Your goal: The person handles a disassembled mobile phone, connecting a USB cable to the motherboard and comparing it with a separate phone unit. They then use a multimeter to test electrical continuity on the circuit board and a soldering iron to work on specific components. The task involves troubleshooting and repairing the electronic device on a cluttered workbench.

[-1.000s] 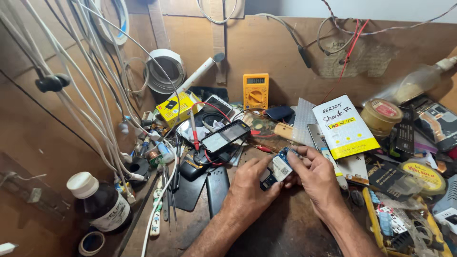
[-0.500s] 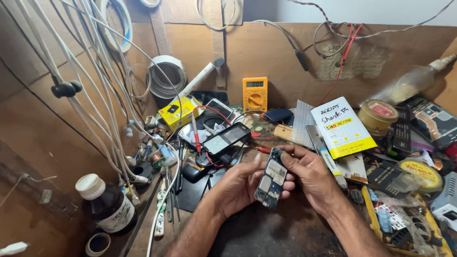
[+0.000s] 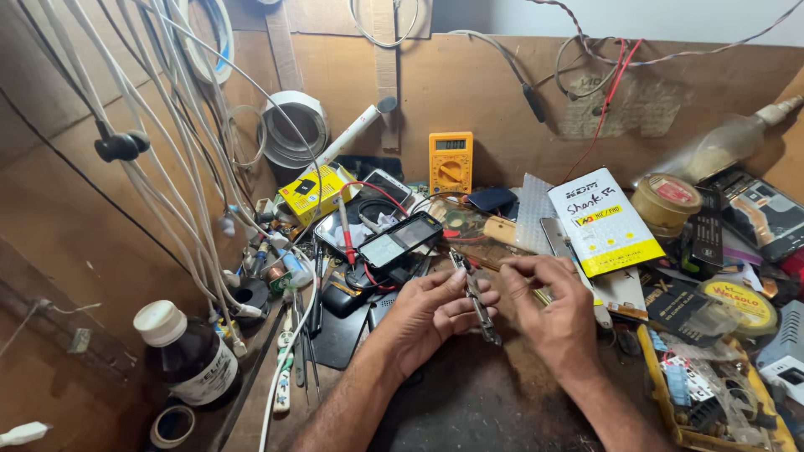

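Both hands [image 3: 435, 314] [image 3: 553, 314] pinch a thin phone frame [image 3: 476, 297] edge-on mid-counter [image 3: 477, 402]; it looks light, stiff, fragile, best held by its long edges.

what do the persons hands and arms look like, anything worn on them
Both arms are bare from the forearm down: no sleeves, gloves, watch or bands show in the head view. The left hand and right hand carry no rings that I can see, and the fingers have short nails. The forearms enter from the bottom edge of the picture, so anything worn higher up is out of view.
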